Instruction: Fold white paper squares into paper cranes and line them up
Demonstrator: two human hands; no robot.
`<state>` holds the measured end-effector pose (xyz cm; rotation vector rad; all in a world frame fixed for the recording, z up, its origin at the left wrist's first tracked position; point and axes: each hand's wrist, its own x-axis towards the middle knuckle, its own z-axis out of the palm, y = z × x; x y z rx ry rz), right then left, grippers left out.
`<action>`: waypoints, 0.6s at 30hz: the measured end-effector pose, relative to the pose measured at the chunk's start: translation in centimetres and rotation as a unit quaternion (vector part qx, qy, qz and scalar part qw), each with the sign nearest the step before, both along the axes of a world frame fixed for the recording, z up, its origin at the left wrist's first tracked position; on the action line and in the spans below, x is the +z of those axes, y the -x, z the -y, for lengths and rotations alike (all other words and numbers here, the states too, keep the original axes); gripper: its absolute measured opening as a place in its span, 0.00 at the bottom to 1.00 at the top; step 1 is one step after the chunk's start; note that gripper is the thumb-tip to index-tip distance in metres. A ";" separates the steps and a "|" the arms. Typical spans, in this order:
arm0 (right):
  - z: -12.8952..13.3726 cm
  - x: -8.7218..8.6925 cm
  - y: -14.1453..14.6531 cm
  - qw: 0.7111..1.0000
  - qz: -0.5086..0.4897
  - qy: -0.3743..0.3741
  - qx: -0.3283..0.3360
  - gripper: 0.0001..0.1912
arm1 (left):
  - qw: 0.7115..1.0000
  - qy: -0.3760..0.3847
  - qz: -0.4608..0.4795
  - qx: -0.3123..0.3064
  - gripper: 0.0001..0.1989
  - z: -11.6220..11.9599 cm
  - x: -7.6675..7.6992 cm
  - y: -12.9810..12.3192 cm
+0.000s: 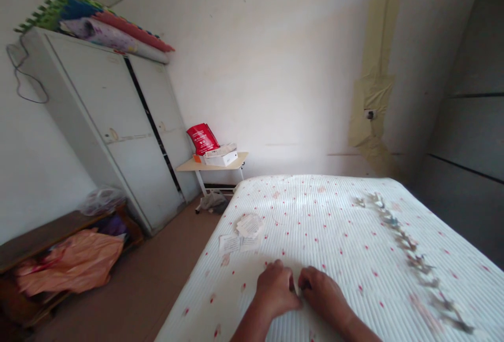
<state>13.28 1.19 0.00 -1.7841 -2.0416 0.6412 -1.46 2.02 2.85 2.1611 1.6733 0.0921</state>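
Both of my hands are low over the white bed cover with its small red pattern. My left hand has curled fingers, and my right hand faces it close by, its fingers pinched together. Between the fingertips is something small and pale that I cannot make out, mostly hidden by the hands. Printed paper pieces lie on the cover at the upper left of my hands. Along the right side of the bed runs a line of several small folded-looking pieces.
A small table with a red bag and a white box stands beyond the bed's far left corner. Grey cabinets rise at the left, near a wooden bench holding orange plastic.
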 end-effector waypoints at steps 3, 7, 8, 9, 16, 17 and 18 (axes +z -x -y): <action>0.2 0.2 0.3 1.000 0.025 -0.013 -0.010 0.14 | 1.000 -0.021 -0.013 -0.002 0.15 0.1 0.0 -0.3; 0.4 0.4 0.5 0.999 0.036 -0.012 -0.004 0.14 | 0.999 -0.044 -0.023 -0.005 0.10 0.2 -0.3 -0.3; 0.4 0.4 0.5 0.999 0.035 -0.011 -0.004 0.14 | 0.999 -0.046 -0.024 -0.007 0.09 0.3 -0.4 -0.3; 0.4 0.5 0.5 0.999 0.034 -0.009 -0.004 0.14 | 0.999 -0.047 -0.024 -0.009 0.08 0.3 -0.4 -0.3; 0.3 0.7 0.2 0.999 0.033 0.004 -0.002 0.13 | 0.998 -0.059 -0.020 -0.001 0.07 0.7 -0.5 -0.7; 0.3 0.6 0.2 0.999 0.034 0.003 0.000 0.13 | 0.998 -0.061 -0.020 0.001 0.07 0.6 -0.6 -0.7; 0.2 0.5 0.2 0.999 0.034 0.003 0.003 0.13 | 0.998 -0.061 -0.019 0.002 0.07 0.5 -0.6 -0.7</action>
